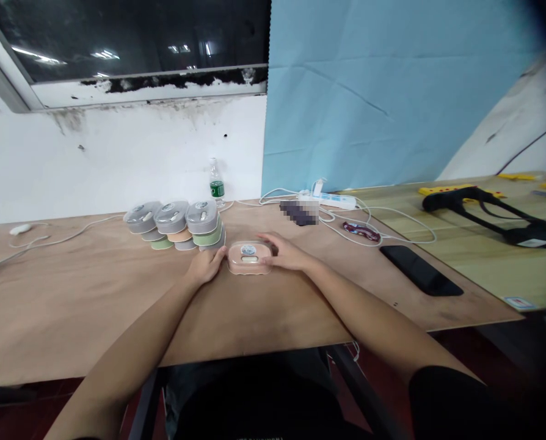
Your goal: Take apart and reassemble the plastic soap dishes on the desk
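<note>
- Pink, rounded, clear-lidded plastic box [250,258]: closed, unstacked.
- Left hand [204,266] at its nine o'clock, right hand [287,253] at three; cannot tell whether either grip is closed.
- Ten o'clock: grey, green, peach plastic boxes [176,226], already stacked.

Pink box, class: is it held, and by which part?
A firm grip cannot be confirmed: the right hand curves around the right end of the pink box; the left hand is at its left end.

Box [249,267] on table [117,299], stacked boxes [180,236] left, bottle [217,185] behind, phone [421,271] right
</note>
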Demonstrator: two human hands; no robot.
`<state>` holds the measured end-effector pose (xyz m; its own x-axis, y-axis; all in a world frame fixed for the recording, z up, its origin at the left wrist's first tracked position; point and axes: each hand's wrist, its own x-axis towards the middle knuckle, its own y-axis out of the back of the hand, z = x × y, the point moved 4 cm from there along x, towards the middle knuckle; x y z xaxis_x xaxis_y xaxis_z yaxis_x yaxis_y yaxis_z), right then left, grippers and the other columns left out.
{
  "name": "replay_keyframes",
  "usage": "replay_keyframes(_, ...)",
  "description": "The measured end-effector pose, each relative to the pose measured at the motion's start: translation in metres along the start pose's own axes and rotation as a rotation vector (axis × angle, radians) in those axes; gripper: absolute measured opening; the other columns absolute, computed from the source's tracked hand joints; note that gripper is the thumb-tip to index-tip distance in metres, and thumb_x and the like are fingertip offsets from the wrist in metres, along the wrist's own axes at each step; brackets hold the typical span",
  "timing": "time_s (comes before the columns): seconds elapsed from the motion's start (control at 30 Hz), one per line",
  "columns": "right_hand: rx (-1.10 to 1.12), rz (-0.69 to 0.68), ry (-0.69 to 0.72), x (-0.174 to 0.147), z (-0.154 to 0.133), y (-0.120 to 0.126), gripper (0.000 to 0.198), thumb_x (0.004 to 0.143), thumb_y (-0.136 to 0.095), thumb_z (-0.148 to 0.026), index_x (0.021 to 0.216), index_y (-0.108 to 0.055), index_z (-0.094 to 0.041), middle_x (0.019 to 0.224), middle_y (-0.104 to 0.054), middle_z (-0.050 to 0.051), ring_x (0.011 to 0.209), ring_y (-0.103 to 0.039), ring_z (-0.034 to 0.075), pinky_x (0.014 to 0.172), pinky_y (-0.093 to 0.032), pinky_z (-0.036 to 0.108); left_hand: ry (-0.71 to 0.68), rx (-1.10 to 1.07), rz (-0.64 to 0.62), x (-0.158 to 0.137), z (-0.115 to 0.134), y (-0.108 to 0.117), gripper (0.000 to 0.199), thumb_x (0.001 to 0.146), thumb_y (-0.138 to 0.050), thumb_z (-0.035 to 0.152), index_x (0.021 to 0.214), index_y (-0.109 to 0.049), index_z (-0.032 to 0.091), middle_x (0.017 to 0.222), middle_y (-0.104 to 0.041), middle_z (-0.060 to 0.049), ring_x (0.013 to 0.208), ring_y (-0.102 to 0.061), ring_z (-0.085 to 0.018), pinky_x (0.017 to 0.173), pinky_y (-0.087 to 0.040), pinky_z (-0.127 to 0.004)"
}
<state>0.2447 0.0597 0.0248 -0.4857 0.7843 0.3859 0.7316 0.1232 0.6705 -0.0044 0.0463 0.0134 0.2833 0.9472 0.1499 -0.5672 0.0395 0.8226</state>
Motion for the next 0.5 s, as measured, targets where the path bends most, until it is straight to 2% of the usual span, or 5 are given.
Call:
replay_keyframes(0.1,0.006,-0.108,0.045,0.002,0.000,-0.006,0.070,0.067,-0.076,-0.047,0.129,-0.054,-0.023,0.128,-0.056,0.010,0.115,-0.054,0.025,0.097,-0.042,0.038,-0.067,-0.004,-0.033,-0.002,0.004,0.000,0.062,0.093,-0.019,0.060,0.106,-0.065,0.021,0.074,-0.068,-0.004,0.076,-0.063,-0.022,0.070,-0.044,-0.031)
replay_keyframes(0.17,-0.043,-0.037,-0.031,0.004,0.008,-0.004,0.067,0.069,-0.073,-0.050,0.128,-0.055,-0.023,0.128,-0.057,0.009,0.116,-0.054,0.025,0.100,-0.041,0.039,-0.088,0.039,-0.029,-0.002,0.006,0.001,0.062,0.092,-0.023,0.061,0.125,-0.056,0.020,0.084,-0.069,-0.006,0.084,-0.064,-0.023,0.073,-0.045,-0.032)
replay_keyframes(0.23,-0.133,0.108,-0.165,0.005,0.019,0.003,0.069,0.070,-0.071,-0.055,0.128,-0.055,-0.023,0.128,-0.057,0.010,0.117,-0.053,0.027,0.100,-0.041,0.040,-0.086,0.095,-0.045,-0.003,0.007,0.000,0.065,0.091,-0.029,0.062,0.135,-0.047,0.019,0.087,-0.069,-0.006,0.086,-0.063,-0.024,0.072,-0.044,-0.031)
replay_keyframes(0.33,-0.254,0.249,-0.337,0.004,0.028,0.011,0.070,0.073,-0.064,-0.062,0.130,-0.053,-0.022,0.128,-0.057,0.011,0.118,-0.052,0.028,0.098,-0.041,0.041,-0.090,0.145,-0.097,-0.003,0.008,-0.002,0.063,0.089,-0.033,0.063,0.133,-0.050,0.020,0.084,-0.067,-0.005,0.081,-0.063,-0.023,0.067,-0.043,-0.029)
replay_keyframes(0.5,-0.284,0.184,-0.312,0.005,0.015,-0.003,0.081,0.078,-0.054,-0.067,0.143,-0.038,-0.021,0.136,-0.051,0.012,0.116,-0.054,0.029,0.095,-0.044,0.040,-0.153,0.146,-0.128,-0.003,0.011,-0.003,0.051,0.090,-0.036,0.058,0.112,-0.065,0.022,0.086,-0.068,-0.005,0.077,-0.061,-0.019,0.063,-0.040,-0.027)
